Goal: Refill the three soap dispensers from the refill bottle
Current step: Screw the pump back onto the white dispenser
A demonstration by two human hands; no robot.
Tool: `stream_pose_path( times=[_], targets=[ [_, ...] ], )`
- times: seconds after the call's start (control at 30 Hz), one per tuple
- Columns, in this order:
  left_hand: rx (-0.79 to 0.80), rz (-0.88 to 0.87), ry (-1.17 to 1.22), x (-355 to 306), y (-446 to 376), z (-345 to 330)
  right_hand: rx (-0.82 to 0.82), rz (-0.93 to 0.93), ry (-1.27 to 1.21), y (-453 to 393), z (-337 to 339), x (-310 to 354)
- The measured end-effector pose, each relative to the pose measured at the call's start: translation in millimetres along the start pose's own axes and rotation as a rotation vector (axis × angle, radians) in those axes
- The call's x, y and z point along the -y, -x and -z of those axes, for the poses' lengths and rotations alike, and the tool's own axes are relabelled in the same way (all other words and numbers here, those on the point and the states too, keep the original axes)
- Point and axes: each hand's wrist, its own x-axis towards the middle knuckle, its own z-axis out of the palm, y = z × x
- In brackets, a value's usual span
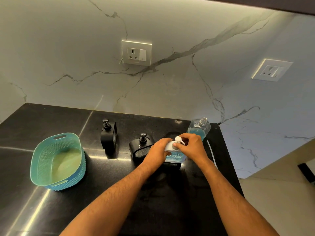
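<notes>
A white-topped dispenser [175, 156] with blue soap inside stands on the black counter [153, 193]. My left hand [157, 151] grips its body from the left. My right hand [190, 147] pinches the collar of its white pump [179, 139] from the right. Two black dispensers stand to the left: one [109, 136] further back, one [140, 147] right beside my left hand. The clear refill bottle [199, 127], uncapped and holding blue liquid, stands behind my right hand near the wall.
A teal perforated basket [58, 161] sits on the counter's left side. A thin white tube [212, 154] lies by the counter's right edge. The marble wall behind carries two sockets [136, 52]. The counter drops off at the right.
</notes>
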Motion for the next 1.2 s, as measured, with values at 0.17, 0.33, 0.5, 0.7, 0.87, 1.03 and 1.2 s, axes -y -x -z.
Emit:
stream_pose_path(
  times=[0.17,0.33,0.5,0.7,0.87,1.03,1.2],
  targets=[
    [0.007,0.010,0.011,-1.7,-0.1,0.4,0.002,0.012,-0.038,0.3,4.0,-1.7],
    [0.008,0.004,0.002,-2.6,0.3,2.1,0.043,0.011,-0.054,-1.6,7.4,-2.8],
    [0.040,0.006,-0.031,-6.1,-1.6,5.9,0.091,0.019,-0.052,-4.6,11.8,-2.9],
    [0.118,0.022,-0.128,-14.1,-8.9,10.4,0.130,-0.002,-0.057,-6.8,14.8,-2.6],
    [0.153,0.027,-0.185,-17.4,-13.0,10.4,0.148,0.000,-0.039,-6.8,13.2,-9.6],
    [0.138,0.028,-0.196,-20.6,-11.4,9.1,0.193,0.011,0.136,-2.0,5.4,-19.3],
    [0.137,0.041,-0.188,-25.4,-9.4,11.6,0.149,-0.020,0.115,4.3,0.3,-21.8]
  ],
)
